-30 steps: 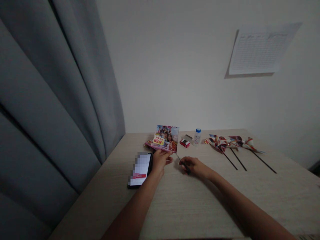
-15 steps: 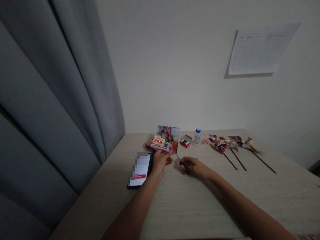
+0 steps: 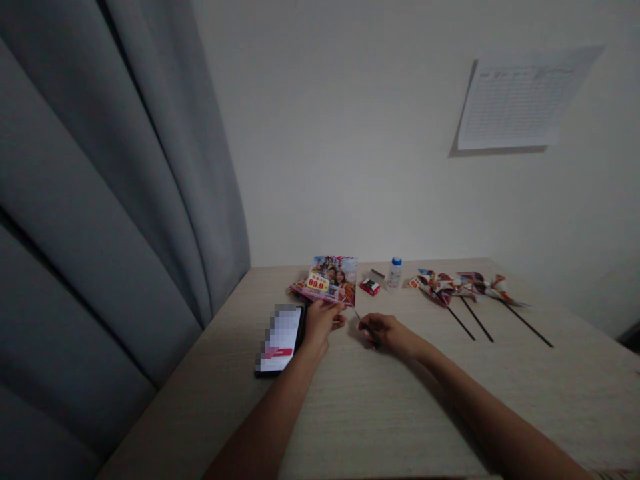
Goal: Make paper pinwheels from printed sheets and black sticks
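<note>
In the head view my left hand grips the lower edge of a colourful printed paper sheet, which shows people and a yellow price patch. The sheet is held up, its face toward me. My right hand is closed around the dark handles of a pair of scissors. Their thin blades reach up and left to the sheet's lower right corner; whether they are cutting into it is too small to tell. More printed paper lies behind the sheet, partly hidden by it.
A phone with a lit screen lies left of my left hand. Farther back are a small red box and a blue-capped bottle. Several paper pinwheels on black sticks lie to the right. A grey curtain borders the table's left side.
The top of the printed sheet has tipped slightly lower and a little to the left. Both hands stay in nearly the same place.
</note>
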`<action>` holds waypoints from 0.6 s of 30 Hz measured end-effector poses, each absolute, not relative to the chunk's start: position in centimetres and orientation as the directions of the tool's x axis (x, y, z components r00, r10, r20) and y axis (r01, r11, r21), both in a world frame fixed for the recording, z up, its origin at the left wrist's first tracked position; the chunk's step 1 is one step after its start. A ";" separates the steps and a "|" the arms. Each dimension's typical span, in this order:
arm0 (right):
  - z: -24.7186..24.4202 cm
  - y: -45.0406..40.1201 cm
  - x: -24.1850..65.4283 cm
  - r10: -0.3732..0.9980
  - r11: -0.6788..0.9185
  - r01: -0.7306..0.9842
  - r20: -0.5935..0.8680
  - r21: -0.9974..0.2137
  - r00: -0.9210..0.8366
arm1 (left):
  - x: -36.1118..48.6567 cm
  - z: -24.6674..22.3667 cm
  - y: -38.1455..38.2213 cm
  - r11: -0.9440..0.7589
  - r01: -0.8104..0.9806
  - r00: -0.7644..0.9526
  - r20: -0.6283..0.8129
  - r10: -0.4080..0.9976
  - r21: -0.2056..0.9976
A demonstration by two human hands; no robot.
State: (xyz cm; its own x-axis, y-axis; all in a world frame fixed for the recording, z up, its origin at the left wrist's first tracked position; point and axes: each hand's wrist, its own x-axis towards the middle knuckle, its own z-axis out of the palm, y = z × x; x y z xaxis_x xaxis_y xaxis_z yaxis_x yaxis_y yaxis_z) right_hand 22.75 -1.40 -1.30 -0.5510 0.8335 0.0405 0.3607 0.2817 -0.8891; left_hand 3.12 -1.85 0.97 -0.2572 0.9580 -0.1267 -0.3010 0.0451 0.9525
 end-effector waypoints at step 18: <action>-0.7 -1.6 22.4 0.864 0.425 0.579 0.120 -0.696 -0.490 | 3.3 0.5 -1.8 0.039 -0.405 -0.242 -0.148 0.959 0.914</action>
